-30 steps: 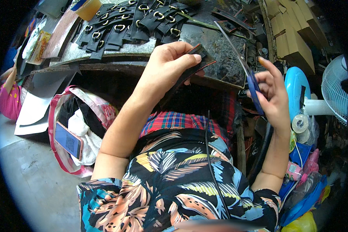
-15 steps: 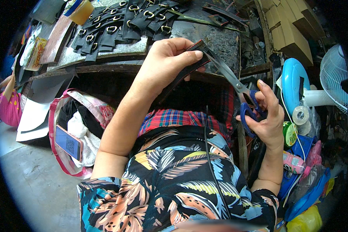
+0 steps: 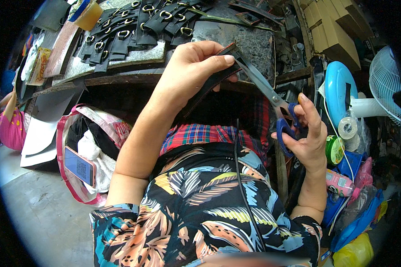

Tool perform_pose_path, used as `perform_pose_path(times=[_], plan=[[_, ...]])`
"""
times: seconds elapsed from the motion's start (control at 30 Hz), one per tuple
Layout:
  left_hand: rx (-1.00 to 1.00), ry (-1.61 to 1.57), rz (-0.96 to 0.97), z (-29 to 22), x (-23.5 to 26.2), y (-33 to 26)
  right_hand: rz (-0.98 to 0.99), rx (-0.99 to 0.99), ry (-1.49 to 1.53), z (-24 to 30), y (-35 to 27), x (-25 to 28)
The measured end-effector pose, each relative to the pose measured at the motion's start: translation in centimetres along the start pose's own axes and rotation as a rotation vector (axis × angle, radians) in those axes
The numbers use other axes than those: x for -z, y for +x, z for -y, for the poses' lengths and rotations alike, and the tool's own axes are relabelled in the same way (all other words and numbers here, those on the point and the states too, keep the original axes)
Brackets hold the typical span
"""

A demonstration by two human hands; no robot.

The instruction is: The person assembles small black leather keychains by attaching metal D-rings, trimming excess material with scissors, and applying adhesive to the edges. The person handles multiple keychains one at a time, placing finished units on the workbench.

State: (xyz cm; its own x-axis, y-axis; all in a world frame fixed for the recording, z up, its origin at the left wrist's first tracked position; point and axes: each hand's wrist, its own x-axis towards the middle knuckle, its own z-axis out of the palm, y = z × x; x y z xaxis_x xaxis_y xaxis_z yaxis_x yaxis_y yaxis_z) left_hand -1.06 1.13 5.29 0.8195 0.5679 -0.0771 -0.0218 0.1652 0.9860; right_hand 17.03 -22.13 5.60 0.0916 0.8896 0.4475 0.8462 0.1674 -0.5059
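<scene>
My left hand (image 3: pixel 197 66) pinches a dark strap (image 3: pixel 206 90) with a reddish edge between thumb and fingers, in front of the workbench. The strap hangs down toward my lap, its lower part hard to make out against the dark. In my right hand (image 3: pixel 308 136) is a pair of scissors (image 3: pixel 272 95) with blue handles, the thumb and fingers through the loops. Their metal blades point up and left, and the tips meet the strap's upper end beside my left thumb. Whether the blades are parted there is too small to tell.
Black straps with metal rings (image 3: pixel 140 26) lie across the workbench (image 3: pixel 214 35). A bag (image 3: pixel 63 171) holding a phone (image 3: pixel 79 165) and white cloth stands at left. Cardboard boxes (image 3: pixel 334 42), a fan (image 3: pixel 385 84), a tape roll (image 3: pixel 347 127) and a pink bottle (image 3: pixel 339 183) crowd the right.
The view has shifted a little, so the bench and straps sit slightly higher and further left. Both hands keep nearly the same pose, with the scissor tips still at the strap's end.
</scene>
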Motion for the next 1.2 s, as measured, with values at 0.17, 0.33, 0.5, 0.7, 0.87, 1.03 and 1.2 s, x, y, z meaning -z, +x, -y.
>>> perform_pose_path(times=[0.17,0.33,0.5,0.7,0.87,1.03,1.2], plan=[[-0.008,-0.010,0.021,0.3,0.0,0.1,0.017,0.025,0.007,-0.1,-0.1,0.1],[-0.011,0.044,0.045,0.4,0.0,0.1,0.067,-0.084,0.127,-0.1,-0.3,0.2],[-0.032,0.122,0.096,0.0,-0.1,0.2,0.109,-0.283,0.438,0.0,-0.8,0.1],[-0.001,0.156,0.086,-0.2,-0.6,0.1,0.102,-0.281,0.341,0.3,-1.0,-0.5],[0.004,0.165,0.084,-0.1,-0.8,0.2,0.104,-0.273,0.273,0.5,-1.1,-0.6],[-0.009,0.168,0.058,0.1,-1.2,0.4,0.114,-0.245,0.218,-0.1,-1.4,-1.0],[0.010,0.187,0.068,0.2,-1.3,0.8,0.069,-0.188,0.263,-0.7,-2.1,-2.1]])
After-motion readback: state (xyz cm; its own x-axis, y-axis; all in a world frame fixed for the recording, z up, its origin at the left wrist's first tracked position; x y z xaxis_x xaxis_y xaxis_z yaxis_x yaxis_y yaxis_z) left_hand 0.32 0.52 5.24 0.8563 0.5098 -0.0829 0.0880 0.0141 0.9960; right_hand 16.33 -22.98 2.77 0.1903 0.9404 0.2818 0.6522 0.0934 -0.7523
